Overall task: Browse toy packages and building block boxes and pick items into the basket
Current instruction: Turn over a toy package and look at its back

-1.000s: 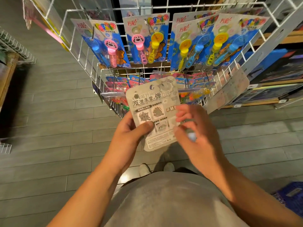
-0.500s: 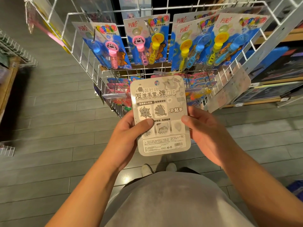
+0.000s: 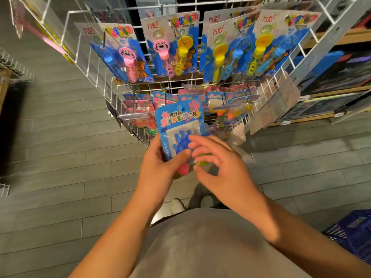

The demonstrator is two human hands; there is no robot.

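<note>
At lower right of the frame the basket (image 3: 353, 235) waits. At centre, our left hand (image 3: 160, 167) clamps the toy package (image 3: 179, 127) face-up for reading; our right hand (image 3: 218, 163) hovers apart, fingers spread. Beyond stands the wire rack (image 3: 104, 77).

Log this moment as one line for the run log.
left hand: holds toy package front side up | right hand: open, fingers over package | basket: lower right, package not yet in

Left hand (image 3: 158, 167) grips a blue toy package (image 3: 179, 125); right hand (image 3: 218, 163) hovers open over its front.
</note>
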